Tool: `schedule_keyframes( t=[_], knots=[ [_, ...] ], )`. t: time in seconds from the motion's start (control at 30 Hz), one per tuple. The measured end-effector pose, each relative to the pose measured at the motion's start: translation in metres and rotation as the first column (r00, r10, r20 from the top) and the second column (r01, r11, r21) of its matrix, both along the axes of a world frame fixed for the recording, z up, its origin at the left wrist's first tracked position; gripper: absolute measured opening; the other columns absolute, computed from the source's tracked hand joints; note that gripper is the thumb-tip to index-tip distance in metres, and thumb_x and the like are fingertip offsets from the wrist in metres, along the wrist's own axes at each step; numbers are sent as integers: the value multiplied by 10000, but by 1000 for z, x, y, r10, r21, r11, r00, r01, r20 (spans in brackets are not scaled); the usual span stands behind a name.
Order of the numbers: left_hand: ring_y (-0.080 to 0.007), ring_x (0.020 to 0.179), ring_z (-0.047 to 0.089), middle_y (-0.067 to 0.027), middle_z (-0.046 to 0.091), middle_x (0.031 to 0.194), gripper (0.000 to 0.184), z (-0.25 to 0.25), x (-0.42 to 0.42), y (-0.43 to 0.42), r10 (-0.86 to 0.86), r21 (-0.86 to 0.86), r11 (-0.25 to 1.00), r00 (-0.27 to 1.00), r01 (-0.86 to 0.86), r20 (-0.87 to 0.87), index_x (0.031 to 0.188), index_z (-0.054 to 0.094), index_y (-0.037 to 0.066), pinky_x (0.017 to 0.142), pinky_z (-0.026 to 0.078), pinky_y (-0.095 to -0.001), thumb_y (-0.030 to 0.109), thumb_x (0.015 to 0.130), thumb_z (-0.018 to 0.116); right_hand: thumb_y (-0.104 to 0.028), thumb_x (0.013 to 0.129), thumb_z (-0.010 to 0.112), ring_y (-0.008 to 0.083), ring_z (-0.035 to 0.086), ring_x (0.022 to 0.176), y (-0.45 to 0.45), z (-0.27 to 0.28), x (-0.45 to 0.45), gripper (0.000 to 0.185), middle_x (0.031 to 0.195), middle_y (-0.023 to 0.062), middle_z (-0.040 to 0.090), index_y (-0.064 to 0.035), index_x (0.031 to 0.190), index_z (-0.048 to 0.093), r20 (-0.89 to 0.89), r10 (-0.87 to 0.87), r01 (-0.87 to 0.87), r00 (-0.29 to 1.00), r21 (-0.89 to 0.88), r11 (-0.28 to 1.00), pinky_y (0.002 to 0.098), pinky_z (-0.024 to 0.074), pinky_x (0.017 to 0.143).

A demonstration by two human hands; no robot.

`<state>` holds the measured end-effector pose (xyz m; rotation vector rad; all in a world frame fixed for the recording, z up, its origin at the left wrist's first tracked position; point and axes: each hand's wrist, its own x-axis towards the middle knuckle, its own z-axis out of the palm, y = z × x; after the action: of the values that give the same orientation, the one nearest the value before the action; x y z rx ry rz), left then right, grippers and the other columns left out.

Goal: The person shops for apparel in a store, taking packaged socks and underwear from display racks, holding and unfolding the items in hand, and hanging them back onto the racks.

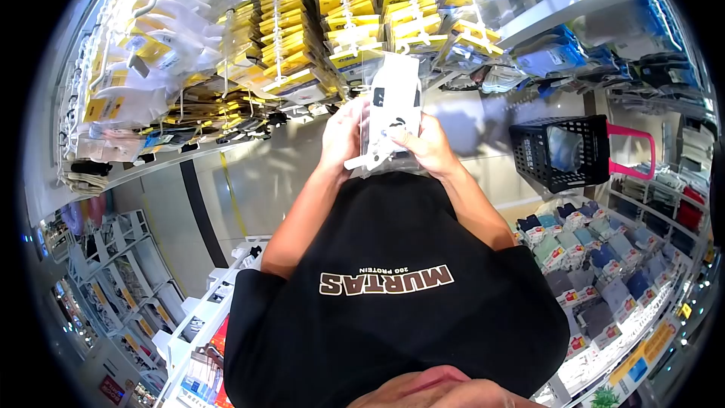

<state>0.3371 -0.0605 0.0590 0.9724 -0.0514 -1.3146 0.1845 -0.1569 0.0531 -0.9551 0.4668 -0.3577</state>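
Observation:
In the head view, a clear plastic packet of white socks with black patches is held up in front of my chest. My left hand is closed on the packet's left edge, its fingers partly hidden by the plastic. On the other side my right hand grips the packet, thumb pressed across its lower front. A small white plastic piece sticks out at the lower left. Just beyond the packet hang rows of yellow-topped packets on white hooks.
A black shopping basket with a pink handle stands on the floor to the right. Folded goods in several colours fill a display at lower right. Bagged goods hang at left. White shelving stands at lower left.

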Motion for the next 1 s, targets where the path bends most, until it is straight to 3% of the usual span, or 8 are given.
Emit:
schedule_keyframes(
  t=[0.03, 0.23, 0.3, 0.43, 0.5, 0.57, 0.7, 1.0],
  knots=[
    [-135, 980, 612, -70, 645, 1077, 278, 2, 4, 4, -16, -62, 998, 991, 8, -130, 1199, 571, -11, 877, 499, -284, 150, 972, 569, -142, 909, 674, 122, 628, 902, -2, 1, -1, 294, 1006, 63, 670, 29, 1138, 611, -35, 5, -8, 999, -73, 997, 279, 516, 811],
    [-104, 927, 598, -47, 649, 1028, 216, 0, -2, 15, -34, -94, 991, 859, 95, 510, 1113, 594, -26, 834, 496, -269, 40, 914, 645, -107, 916, 650, 100, 613, 855, -11, 9, 1, 256, 953, 41, 661, 35, 1123, 603, -35, -127, 118, 991, -190, 975, 273, 514, 771],
    [-125, 975, 607, -75, 621, 1107, 276, 7, -7, 7, 91, -144, 989, 862, -21, 499, 1183, 563, -24, 867, 487, -276, 66, 930, 628, -91, 912, 650, 106, 608, 852, -35, 10, 4, 229, 970, 44, 653, 39, 1092, 595, -60, -163, 107, 985, -526, 844, 274, 510, 764],
    [-125, 913, 609, -74, 603, 1079, 357, 2, -6, 9, 108, -38, 994, 863, -102, 493, 1235, 522, -21, 820, 491, -264, 154, 943, 629, -59, 898, 656, 87, 609, 811, -85, 80, 39, 185, 916, 43, 658, 37, 1045, 597, 104, -260, 273, 960, -545, 793, 233, 493, 719],
    [-125, 884, 610, -75, 617, 1052, 348, -2, -8, 14, 55, -4, 998, 871, -61, 488, 1226, 521, -19, 802, 493, -261, 153, 943, 627, -46, 900, 657, 77, 609, 816, -113, 117, 53, 166, 912, 30, 666, 32, 1039, 609, -121, -245, 83, 962, -726, 683, 229, 491, 727],
    [-122, 815, 616, -78, 649, 975, 328, -12, -12, 20, 46, -21, 999, 886, -41, 461, 1216, 519, -10, 743, 500, -248, 140, 943, 623, -50, 899, 660, 65, 603, 795, -128, 123, 88, 149, 885, 19, 674, 27, 1021, 621, 245, -236, 340, 940, -627, 701, 222, 486, 728],
    [-114, 779, 622, -86, 654, 962, 340, -9, -22, 28, 19, 13, 1000, 903, -27, 430, 1235, 516, -17, 728, 509, -233, 144, 951, 610, -78, 902, 673, 43, 551, 769, -163, 134, 138, 176, 879, 6, 660, 14, 1039, 613, 358, -112, 341, 927, -679, 650, 216, 443, 682],
    [-143, 814, 639, -106, 653, 965, 295, -13, -12, 47, 83, 37, 993, 886, -112, 456, 1195, 558, 5, 758, 521, -269, 194, 970, 587, -254, 861, 736, 153, 624, 756, -194, 117, 189, 386, 829, 86, 689, 23, 1084, 587, 196, -305, 321, 932, -837, 443, 301, 504, 730]
  ],
)
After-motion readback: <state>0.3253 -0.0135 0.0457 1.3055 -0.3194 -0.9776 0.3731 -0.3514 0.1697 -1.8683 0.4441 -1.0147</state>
